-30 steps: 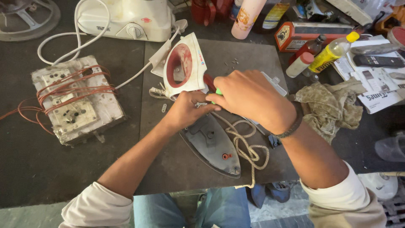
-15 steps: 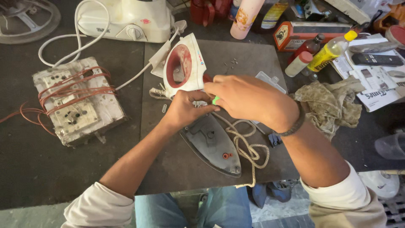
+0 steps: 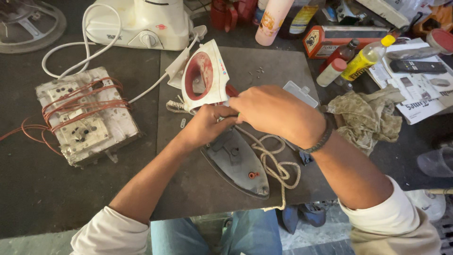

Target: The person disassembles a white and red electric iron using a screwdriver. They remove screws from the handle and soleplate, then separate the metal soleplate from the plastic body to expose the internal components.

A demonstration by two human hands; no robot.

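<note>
- Since the earlier frames, our right hand (image 3: 278, 113) has slid left over the rear of the iron, covering more of the green-handled tool; our left hand (image 3: 207, 125) has hardly shifted.
- We see the iron's base (image 3: 238, 163) lying flat on the grey mat (image 3: 278, 66), long axis running from our hands down to its tip near the mat's front edge.
- Both hands meet at the rear end; the right is curled round the tool, the left pinches something we cannot make out.
- One white-and-red cover (image 3: 205, 75) stands tilted just behind the hands.
- One cloth cord (image 3: 276, 163) loops beside the base.
- One wired switchboard (image 3: 82, 115) lies well apart, left.
</note>
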